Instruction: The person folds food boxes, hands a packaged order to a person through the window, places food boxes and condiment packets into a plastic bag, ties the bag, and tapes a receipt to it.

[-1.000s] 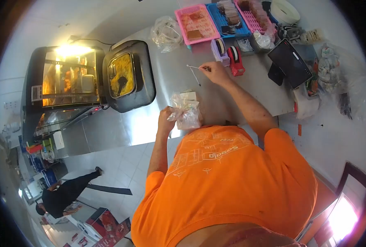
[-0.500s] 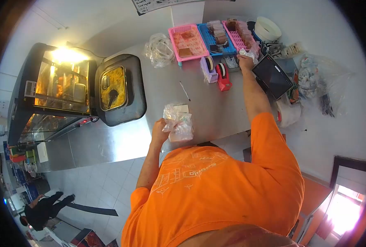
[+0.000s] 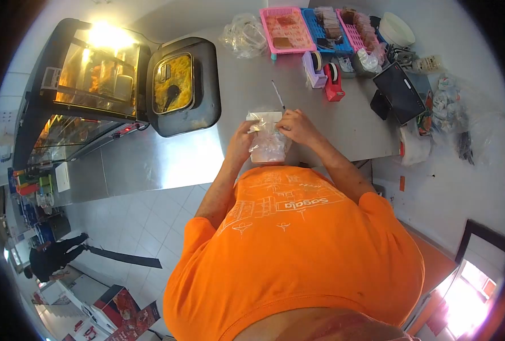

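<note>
A clear plastic bag (image 3: 268, 149) with something whitish inside lies near the counter's front edge, close to my body. My left hand (image 3: 241, 140) grips its upper left side with the fingers curled. At the opposite upper side, my right hand (image 3: 299, 127) pinches the plastic. Between the hands, a pale paper or label (image 3: 265, 117) shows at the bag's far end. A white pen (image 3: 278, 95) lies just beyond my right hand, its dark end close to the fingers. What exactly fills the bag cannot be made out.
Beyond the hands stand red (image 3: 334, 85) and lilac (image 3: 315, 71) tape dispensers, pink (image 3: 270, 45) and blue (image 3: 315, 35) baskets, and a dark tablet (image 3: 400, 91). Left are a black pan of yellow food (image 3: 207, 85) and a lit warmer (image 3: 42, 108). A person (image 3: 50, 258) stands far left.
My right hand has come back from the pink basket to the bag and now grips it. My left hand has shifted along the bag, which looks more spread out. The view has tilted.
</note>
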Demonstrator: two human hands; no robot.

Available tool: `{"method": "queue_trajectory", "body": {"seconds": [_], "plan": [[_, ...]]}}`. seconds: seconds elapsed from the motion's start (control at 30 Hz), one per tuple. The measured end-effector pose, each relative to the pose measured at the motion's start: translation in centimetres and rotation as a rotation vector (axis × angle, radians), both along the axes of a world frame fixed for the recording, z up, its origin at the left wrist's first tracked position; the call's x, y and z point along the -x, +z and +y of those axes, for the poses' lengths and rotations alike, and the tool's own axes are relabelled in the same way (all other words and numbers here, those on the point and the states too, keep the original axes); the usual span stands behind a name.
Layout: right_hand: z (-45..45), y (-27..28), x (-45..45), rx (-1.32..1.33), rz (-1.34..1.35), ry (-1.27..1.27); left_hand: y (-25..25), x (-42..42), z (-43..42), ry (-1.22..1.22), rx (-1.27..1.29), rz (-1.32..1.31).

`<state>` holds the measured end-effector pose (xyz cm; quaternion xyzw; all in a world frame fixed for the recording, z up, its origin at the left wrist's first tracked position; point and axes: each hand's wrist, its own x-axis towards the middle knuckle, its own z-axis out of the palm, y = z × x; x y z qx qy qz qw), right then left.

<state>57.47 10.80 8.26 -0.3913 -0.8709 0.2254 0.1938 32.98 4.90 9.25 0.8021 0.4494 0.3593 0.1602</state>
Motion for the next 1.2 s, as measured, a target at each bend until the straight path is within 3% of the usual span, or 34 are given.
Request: {"method": "queue_trajectory", "body": {"seconds": [0.1,0.13,0.23,0.3,0.43,0.5,0.6,0.63,0.73,0.83,1.2], "plan": [[-0.9,0.8,0.2,0.023,0.056,-0.05,-0.5,0.8,0.0,-0.049,0.314,-0.037],[-1.1,1.1,0.3,0.037,0.083,-0.075,-0.9,1.0,0.2,-0.059,0.311,-0.026],[-1.1,0.2,1.0,0.285,0.188,-0.133,-2.2,1.2,0.8,-0.082,0.312,-0.065],[-1.1,-0.3,1.1,0.409,0.143,-0.151,-2.6,0.8,0.8,-0.085,0.331,-0.188],[-1.2,0.7,1.6,0.669,0.045,-0.319,-2.4,0.7,0.6,-0.038,0.457,-0.172],[-1.3,1.9,1.9,0.966,0.056,-0.378,-2.7,0.3,0.5,-0.003,0.486,-0.226],[-2.5,3.7,2.6,1.221,0.199,-0.423,-4.6,-0.2,0.6,-0.006,0.574,-0.569],[-3.1,4.0,3.0,1.275,0.267,-0.429,-4.5,-0.1,0.5,0.01,0.668,-0.572],[-4.3,1.5,4.7,1.218,0.652,-0.493,-4.3,0.4,0.1,0.06,0.885,-0.619],[-5.0,-0.2,6.2,1.033,0.698,-0.669,-4.6,0.4,-0.4,0.094,0.954,-0.741],[-4.9,-1.5,7.0,1.001,0.722,-0.715,-5.9,1.1,-0.2,0.041,0.977,-0.772]]}}
